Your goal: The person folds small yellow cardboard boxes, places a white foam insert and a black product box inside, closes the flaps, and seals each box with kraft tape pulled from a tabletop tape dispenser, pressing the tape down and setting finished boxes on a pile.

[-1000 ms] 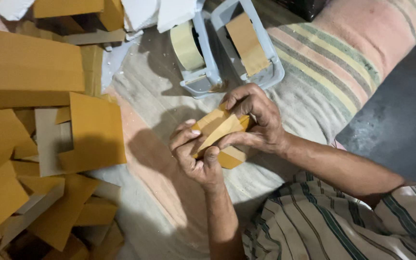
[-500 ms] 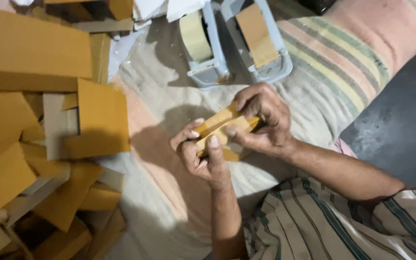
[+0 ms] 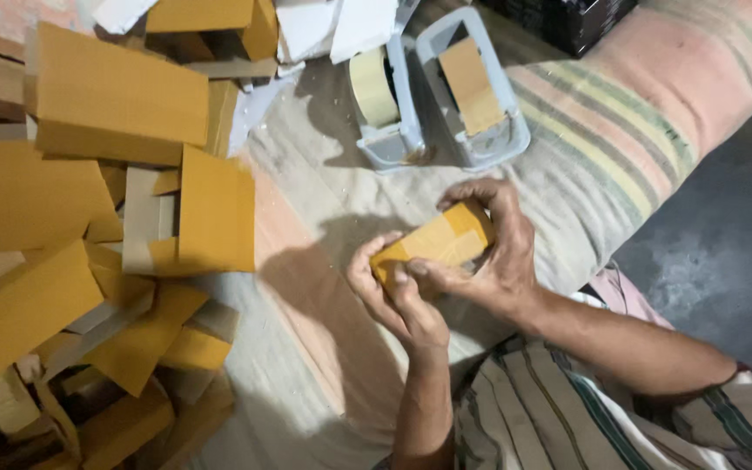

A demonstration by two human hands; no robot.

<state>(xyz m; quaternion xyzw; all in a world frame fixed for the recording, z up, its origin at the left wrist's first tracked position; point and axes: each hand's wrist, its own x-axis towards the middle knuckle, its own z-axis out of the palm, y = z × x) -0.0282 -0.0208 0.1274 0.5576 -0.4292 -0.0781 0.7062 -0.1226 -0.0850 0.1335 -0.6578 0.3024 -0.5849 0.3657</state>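
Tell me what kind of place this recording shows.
Probably a small home or workshop packing spot on a cloth-covered floor: a heap of flat yellow cardboard boxes, two grey tape dispensers, and both hands folding a small yellow box.

Evenly lit from above, soft shadow left of the hands (image 3: pixel 446 270) on the cloth (image 3: pixel 306 226); slightly soft focus, no glare.

Small yellow box (image 3: pixel 433 244): from open flaps a second ago to a closed, squared block, tilted up to the right | left hand (image 3: pixel 398 300): thumb now pressing the lower-left end | right hand (image 3: pixel 493 248): fingers (image 3: pixel 472 190) now curled over the upper-right end | view: shifted slightly, tape dispensers (image 3: pixel 437 96) lower in frame.
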